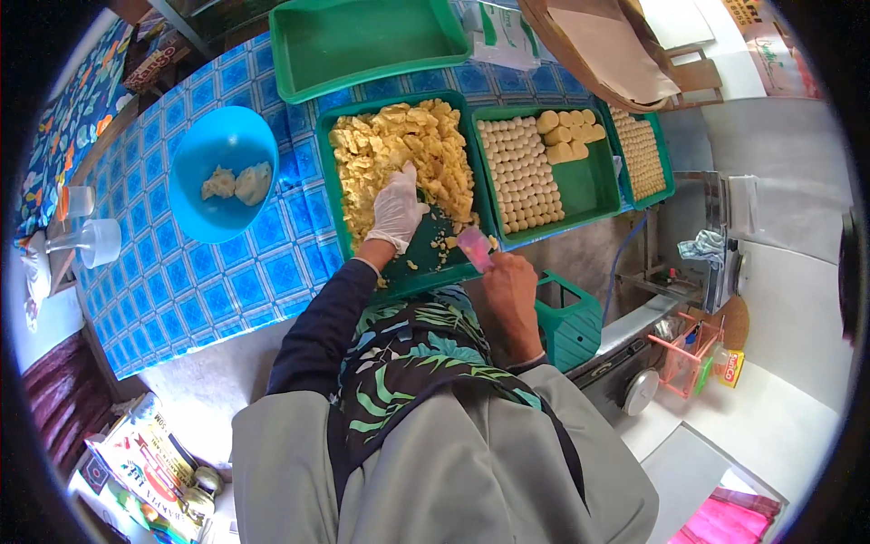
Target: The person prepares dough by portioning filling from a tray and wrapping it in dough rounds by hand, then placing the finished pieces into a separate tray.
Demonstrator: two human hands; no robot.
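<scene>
My left hand (397,210), in a thin see-through white glove, reaches into a crumbly yellow mass (399,136). Its fingers stretch forward against the mass with the thumb apart, though the fingertips are partly hidden. The mass fills most of a green tray (424,265); the near right part shows bare green with scattered crumbs. My bare right hand (512,283) grips a translucent pink plastic scraper (475,248) at the tray's near right corner.
Right of this tray, a second green tray (594,190) holds rows of small pale balls (517,172) and several thicker cylinders (566,131). Farther right stands another filled tray (639,154). A blue bowl (195,199) with white dough lumps (252,183) sits left; a green stool (571,331) stands below.
</scene>
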